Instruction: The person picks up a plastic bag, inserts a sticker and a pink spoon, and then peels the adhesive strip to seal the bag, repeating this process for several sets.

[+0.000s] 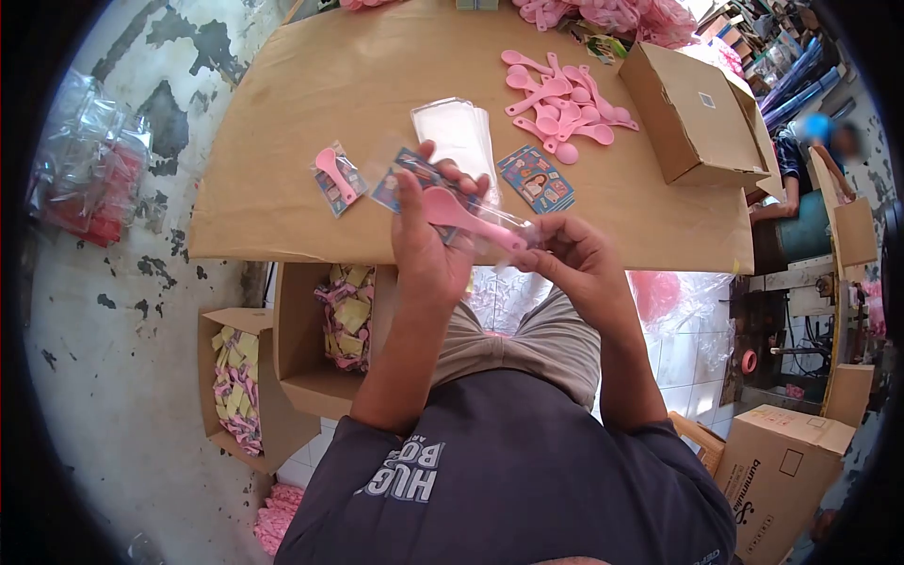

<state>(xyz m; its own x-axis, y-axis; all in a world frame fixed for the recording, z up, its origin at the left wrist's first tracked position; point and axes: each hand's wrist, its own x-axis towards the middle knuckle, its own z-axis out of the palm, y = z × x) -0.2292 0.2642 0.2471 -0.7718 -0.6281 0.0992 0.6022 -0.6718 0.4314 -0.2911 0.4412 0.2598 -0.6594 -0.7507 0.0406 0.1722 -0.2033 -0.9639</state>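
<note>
My left hand (431,226) is wrapped round a clear plastic bag with a pink spoon (457,212) and a printed card (387,187) in it. At the bag's other end, by the spoon's handle, the fingers of my right hand (573,259) pinch the clear plastic. On the table to the left lies another pink spoon (336,176) on a printed card. A stack of clear bags (459,137) rests beyond my left hand. Right of it is a small stack of printed cards (537,179), and a pile of pink spoons (565,105) lies farther back.
A cardboard box (692,122) stands at the table's right. Below the table's left side, open boxes (247,400) hold packed pieces. Plastic bags (89,160) hang on the left wall. Another person (800,160) is at the far right, near a closed carton (782,480).
</note>
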